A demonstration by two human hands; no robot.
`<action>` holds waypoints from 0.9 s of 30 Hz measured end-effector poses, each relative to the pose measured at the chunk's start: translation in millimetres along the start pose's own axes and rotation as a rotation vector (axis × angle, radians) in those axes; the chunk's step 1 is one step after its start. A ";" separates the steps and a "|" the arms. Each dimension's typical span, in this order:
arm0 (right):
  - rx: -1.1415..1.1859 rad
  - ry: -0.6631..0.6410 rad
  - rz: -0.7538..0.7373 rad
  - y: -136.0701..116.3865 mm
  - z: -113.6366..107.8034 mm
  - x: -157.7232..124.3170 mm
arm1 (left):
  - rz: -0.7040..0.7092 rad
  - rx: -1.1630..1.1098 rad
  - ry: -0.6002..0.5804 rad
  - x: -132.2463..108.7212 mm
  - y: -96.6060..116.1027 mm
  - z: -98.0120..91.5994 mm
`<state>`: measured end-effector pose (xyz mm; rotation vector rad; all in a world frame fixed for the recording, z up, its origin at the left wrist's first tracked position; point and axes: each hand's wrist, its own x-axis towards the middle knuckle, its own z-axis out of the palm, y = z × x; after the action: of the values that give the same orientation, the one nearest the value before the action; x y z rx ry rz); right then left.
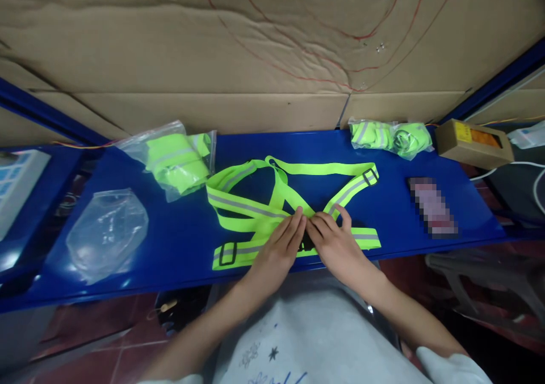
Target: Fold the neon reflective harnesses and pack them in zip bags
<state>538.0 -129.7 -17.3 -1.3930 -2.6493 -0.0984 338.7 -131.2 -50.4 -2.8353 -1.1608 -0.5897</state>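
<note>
A neon-yellow reflective vest (247, 207) made of elastic straps with grey stripes lies spread on the blue table, its loops overlapping. My left hand (276, 245) is on the straps near the middle, its fingers held together and pointing forward. Beside it, fingertips almost meeting, my right hand (334, 237) has its fingers closed on the crossing straps, with one digit raised. Between and below the hands a black buckle (305, 243) partly shows. Black strap sliders sit at the lower left (227, 254) and upper right (370, 176). The fingertips' exact hold is hidden.
On the blue table (170, 242), a bagged vest (179, 159) lies at back left, with a clear plastic bag (106, 233) nearer. Bagged vests (389, 137), a cardboard box (474, 142) and a blurred phone (433, 207) are right. Cardboard (191, 49) walls the back.
</note>
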 end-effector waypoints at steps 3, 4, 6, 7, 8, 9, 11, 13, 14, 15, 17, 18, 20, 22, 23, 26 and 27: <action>-0.012 -0.011 -0.054 -2.3 -2.5 5.8 | 0.016 0.013 -0.062 6.8 0.7 -4.3; -0.028 -0.022 -0.069 -1.9 -4.6 8.3 | 0.016 0.016 -0.075 9.7 -0.1 -7.1; -0.031 -0.039 -0.105 1.8 -13.4 13.7 | 0.020 -0.006 -0.091 16.6 -3.3 -17.1; -0.001 -0.046 -0.121 5.4 -20.6 16.2 | 0.016 -0.036 -0.097 20.4 -5.5 -25.0; 0.057 -0.047 -0.134 9.9 -29.9 18.6 | 0.005 -0.077 -0.101 24.3 -8.1 -35.4; 0.137 -0.054 -0.145 15.2 -41.0 20.9 | -0.011 -0.125 -0.098 28.1 -10.9 -48.2; 0.311 -0.070 -0.161 27.0 -67.0 25.5 | -0.055 -0.214 -0.078 34.3 -16.6 -79.3; 0.416 -0.043 -0.188 38.2 -95.5 31.4 | -0.077 -0.285 -0.037 37.6 -21.9 -111.8; 0.424 -0.005 -0.207 42.6 -109.7 35.1 | -0.067 -0.316 -0.021 38.1 -24.3 -126.2; 0.417 0.037 -0.224 46.1 -123.7 39.4 | -0.044 -0.344 -0.011 38.0 -26.5 -138.1; 0.394 0.099 -0.221 49.2 -150.9 49.4 | 0.006 -0.389 -0.005 37.3 -30.3 -154.3; 0.390 0.111 -0.196 48.8 -164.0 54.5 | 0.015 -0.419 0.002 37.5 -32.0 -159.3; 0.377 0.136 -0.163 44.5 -189.3 64.2 | -0.006 -0.528 0.046 40.8 -35.0 -166.6; 0.310 0.189 -0.155 37.8 -213.3 72.3 | -0.030 -0.677 0.119 49.0 -37.7 -175.7; 0.245 0.215 -0.150 34.7 -224.5 75.9 | -0.029 -0.730 0.159 54.9 -39.1 -182.0; -0.071 0.255 -0.126 32.3 -252.6 87.3 | -0.014 -0.675 0.298 77.8 -45.0 -204.3; -0.241 0.280 -0.115 34.7 -259.5 92.2 | -0.010 -0.599 0.335 86.3 -47.9 -210.6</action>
<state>540.7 -67.7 253.2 -1.1829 -2.5411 -0.5977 291.8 -72.4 169.6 -2.9804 -1.0736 -1.5743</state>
